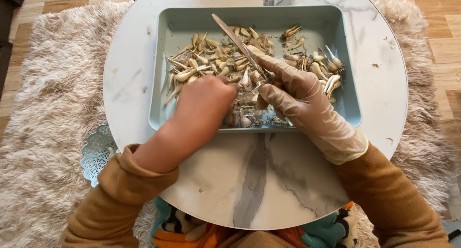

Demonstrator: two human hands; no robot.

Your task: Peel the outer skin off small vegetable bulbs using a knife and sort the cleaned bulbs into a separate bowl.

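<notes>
While the gloved right hand (293, 92) is gripping the knife (238, 42), pointing toward 11 o'clock, the left hand (206, 101) is pinching a bulb (246, 121) inside the tray (348, 75); cutting away from the fingers is probably wisest.

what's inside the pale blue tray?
The tray holds small pale bulbs with roots and skins. The left hand and the gloved right hand, holding a knife, cover the middle.

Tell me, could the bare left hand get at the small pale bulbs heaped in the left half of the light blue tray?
Probably yes: the left hand already rests inside the tray, beside those bulbs, with nothing between.
</notes>
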